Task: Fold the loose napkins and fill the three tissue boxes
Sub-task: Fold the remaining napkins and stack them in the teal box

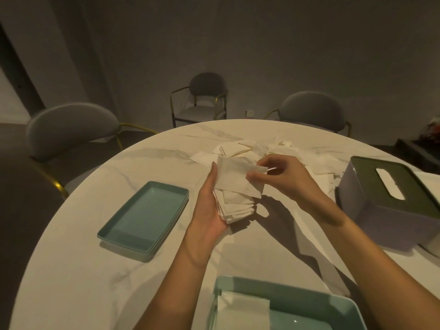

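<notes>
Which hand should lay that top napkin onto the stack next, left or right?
Right. The right hand already pinches the top napkin at its edge, directly above the stack. The left hand is occupied cradling that stack from below, so it likely serves best as the support.

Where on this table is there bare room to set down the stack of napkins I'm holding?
Bare marble lies left of the green tray, and between it and the near green box. Past your hands, the loose napkins crowd the far middle, and the lidded tissue box fills the right edge.
</notes>
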Demonstrator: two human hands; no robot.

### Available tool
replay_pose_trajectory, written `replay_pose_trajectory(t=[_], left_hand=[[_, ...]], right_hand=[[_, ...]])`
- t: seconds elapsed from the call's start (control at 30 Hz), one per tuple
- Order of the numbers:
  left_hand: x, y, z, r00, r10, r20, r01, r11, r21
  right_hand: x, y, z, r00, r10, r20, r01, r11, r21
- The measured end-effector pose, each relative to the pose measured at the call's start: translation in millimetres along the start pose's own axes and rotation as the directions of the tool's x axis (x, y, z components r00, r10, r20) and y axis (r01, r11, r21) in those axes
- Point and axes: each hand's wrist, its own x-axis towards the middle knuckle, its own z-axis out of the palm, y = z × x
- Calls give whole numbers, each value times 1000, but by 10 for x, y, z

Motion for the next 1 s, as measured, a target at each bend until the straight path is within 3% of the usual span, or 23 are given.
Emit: replay_pose_trajectory(t=[0.1,0.27,0.5,0.67,1.0], left_hand=[[-26,-4,22,999,-12,40,12,1000,2],[46,-12,-13,1000,-1,-30,0,999,-44],[-15,-9,12,999,-31,-44,26,995,-99],[-17,-25,56,1000,-1,-5,1,999,-53],[-28,-21,49,999,-3,42,6,997,-73]], right_hand=[[-3,29,31,999,-32,-18,31,999,-34],[10,1,45,995,-91,41,94,993,-78],[27,-54,-34,994,-78,81,63,984,169],[18,-30,-37,994,-71,85,72,997,-7],[16,-71,-13,999,-39,32,40,998,-41]])
